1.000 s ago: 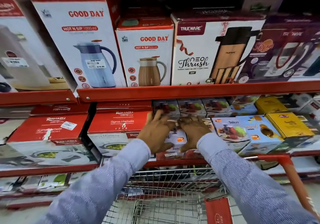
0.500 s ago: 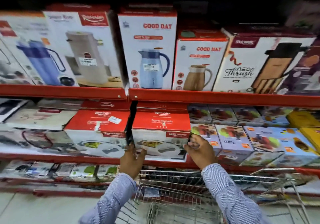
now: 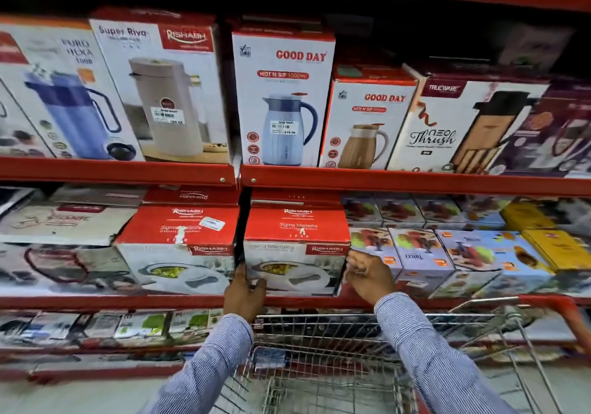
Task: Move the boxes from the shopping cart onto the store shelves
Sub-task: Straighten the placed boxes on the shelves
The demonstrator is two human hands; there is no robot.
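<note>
Both hands clamp one box: left hand (image 3: 244,292) on its lower-left corner, right hand (image 3: 367,274) on its right edge. Red-topped Rishabh box (image 3: 295,247) sits at the middle shelf (image 3: 160,301) front edge. Shopping cart (image 3: 319,365) looks empty where visible, so likely near done.

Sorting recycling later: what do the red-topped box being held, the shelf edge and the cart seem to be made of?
Box: printed cardboard, slightly glossy, with creased edges. Shelf edge: probably red-painted sheet metal, with visible screws. Cart: bare shiny steel wire mesh; its red handle looks plastic, though that is uncertain.
</note>
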